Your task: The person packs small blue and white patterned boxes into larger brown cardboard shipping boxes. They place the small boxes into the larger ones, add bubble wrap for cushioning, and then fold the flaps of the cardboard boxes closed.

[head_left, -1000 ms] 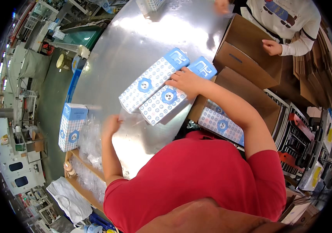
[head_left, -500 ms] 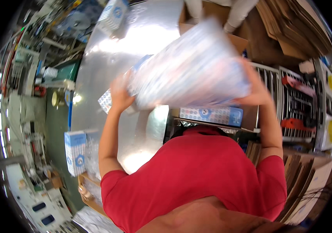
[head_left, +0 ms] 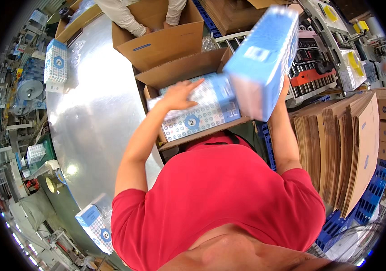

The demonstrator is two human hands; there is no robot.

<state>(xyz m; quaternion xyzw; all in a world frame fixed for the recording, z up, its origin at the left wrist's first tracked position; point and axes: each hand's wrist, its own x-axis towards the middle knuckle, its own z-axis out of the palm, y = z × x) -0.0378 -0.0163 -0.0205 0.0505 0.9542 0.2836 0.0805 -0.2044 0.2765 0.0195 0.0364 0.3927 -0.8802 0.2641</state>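
Observation:
A blue-and-white box (head_left: 260, 58), blurred by motion, is held up over the right side of an open cardboard carton (head_left: 179, 67). My right hand (head_left: 285, 88) grips its right side, mostly hidden behind it. My left hand (head_left: 180, 95) lies with fingers spread on a blurred, dotted white box (head_left: 208, 91) with a blue end, inside the carton. In front of that, along the carton's near side, lies another dotted box (head_left: 202, 122) with a round blue emblem.
Beyond stands a second open carton (head_left: 161, 45), with a co-worker's hands (head_left: 154, 28) inside. The shiny metal table (head_left: 98, 108) runs along the left, with boxes at its edges (head_left: 56, 62). Flattened cardboard (head_left: 337, 144) stands stacked at right, near a roller conveyor (head_left: 310, 63).
My view has swung right, bringing the open cartons into sight. My left hand has left the blurred bundle for the carton; my right hand holds a box up at the right.

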